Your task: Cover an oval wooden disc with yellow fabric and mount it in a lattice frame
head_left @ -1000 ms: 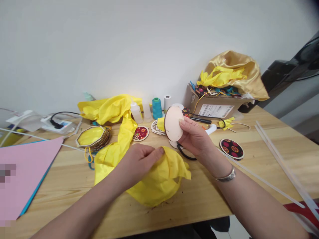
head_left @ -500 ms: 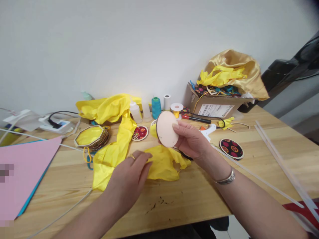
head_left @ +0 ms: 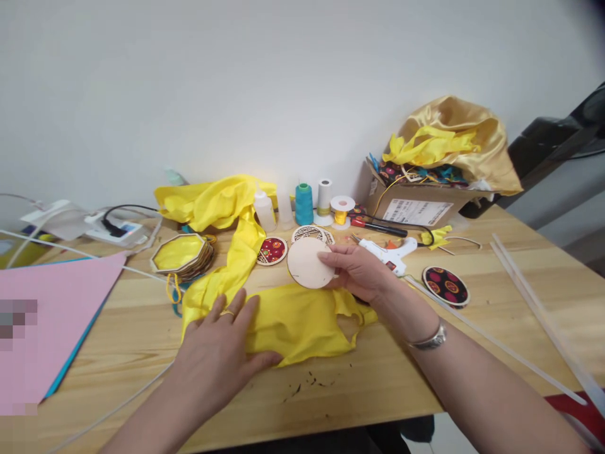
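A piece of yellow fabric [head_left: 302,323] lies spread flat on the wooden table [head_left: 401,372] in front of me. My left hand [head_left: 222,353] rests on its left part with the fingers stretched out flat. My right hand [head_left: 362,272] grips a plain round wooden disc [head_left: 307,263] by its right edge, holding it low over the far edge of the fabric. A long strip of the same yellow fabric [head_left: 236,252] runs from the spread piece toward the back of the table.
A stack of octagonal wooden frames [head_left: 182,253], patterned discs [head_left: 271,250] [head_left: 445,285], a white glue gun [head_left: 390,254], thread spools [head_left: 304,203], bottles and a cardboard box of fabric [head_left: 425,189] crowd the back. Pink paper [head_left: 51,321] lies left; white sticks [head_left: 548,321] lie right.
My left hand has smoothed the bunched yellow fabric flat and opened on it. My right hand has lowered the wooden disc from upright to nearly flat above the fabric.
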### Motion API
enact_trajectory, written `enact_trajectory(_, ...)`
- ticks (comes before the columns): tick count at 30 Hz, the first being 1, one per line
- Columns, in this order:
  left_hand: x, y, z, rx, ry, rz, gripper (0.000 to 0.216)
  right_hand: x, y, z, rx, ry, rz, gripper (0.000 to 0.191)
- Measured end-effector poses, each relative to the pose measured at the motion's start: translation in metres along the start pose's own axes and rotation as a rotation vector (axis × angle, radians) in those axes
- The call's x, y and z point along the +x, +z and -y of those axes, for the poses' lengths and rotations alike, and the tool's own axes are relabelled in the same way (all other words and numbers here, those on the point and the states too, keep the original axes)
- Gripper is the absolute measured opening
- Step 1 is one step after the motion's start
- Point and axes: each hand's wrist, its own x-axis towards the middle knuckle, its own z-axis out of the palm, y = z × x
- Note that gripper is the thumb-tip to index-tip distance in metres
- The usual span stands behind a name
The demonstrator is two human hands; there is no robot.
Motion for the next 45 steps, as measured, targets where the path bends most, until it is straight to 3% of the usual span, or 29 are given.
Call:
enact_trajectory(4, 0.005, 0.002, 0.007, 0.03, -0.042, 0.01, 0.096, 0.001, -0.004, 0.002, -0.021, -0.055, -0.043, 0.027)
enact_trajectory(7, 0.006, 0.002, 0.013, 0.023, -0.014, -0.066, 0.093, 0.001, -0.006, 0.004, -0.032, -0.09, -0.062, 0.026)
enact_trajectory(10, 0.003, 0.0, 0.012, -0.052, 0.126, -0.273, 0.074, 0.001, -0.005, 0.004, -0.029, -0.119, -0.06, 0.026)
enact_trajectory(12, -0.001, 0.0, 0.007, -0.15, 0.295, -0.359, 0.048, 0.001, -0.004, 0.002, -0.016, -0.146, -0.05, 0.026)
enact_trajectory(15, -0.005, 0.004, 0.001, -0.274, 0.467, -0.266, 0.023, 0.002, -0.001, 0.0, 0.009, -0.191, -0.037, 0.027)
enact_trajectory(20, 0.004, 0.012, 0.002, -0.206, 0.256, -0.26, 0.035, 0.002, 0.0, 0.003, 0.017, -0.24, -0.055, 0.03)
enact_trajectory(23, 0.014, 0.009, -0.001, -0.167, 0.212, -0.3, 0.032, 0.0, -0.005, 0.012, 0.021, -0.31, -0.119, 0.028)
enact_trajectory(26, 0.022, 0.002, -0.012, -0.196, 0.336, -0.311, 0.031, -0.004, -0.01, 0.025, 0.035, -0.385, -0.181, 0.028)
enact_trajectory(29, 0.029, -0.003, -0.024, -0.247, 0.535, -0.186, 0.043, -0.009, -0.012, 0.042, 0.018, -0.428, -0.243, 0.029)
enact_trajectory(31, 0.033, -0.005, -0.028, -0.269, 0.574, -0.081, 0.056, -0.013, -0.012, 0.053, -0.031, -0.452, -0.278, 0.027)
enact_trajectory(34, 0.04, -0.008, -0.032, -0.253, 0.507, 0.027, 0.073, -0.015, -0.013, 0.064, -0.108, -0.462, -0.281, 0.029)
enact_trajectory(38, 0.047, -0.007, -0.032, -0.229, 0.434, 0.037, 0.082, -0.009, -0.024, 0.056, -0.186, -0.43, -0.312, 0.029)
enact_trajectory(42, 0.05, 0.003, -0.03, -0.456, 0.464, -0.168, 0.068, -0.002, -0.032, 0.038, -0.227, -0.407, -0.293, 0.028)
enact_trajectory(45, 0.052, 0.001, -0.03, -0.92, 0.288, -0.306, 0.046, -0.005, -0.024, 0.027, -0.274, -0.363, -0.212, 0.029)
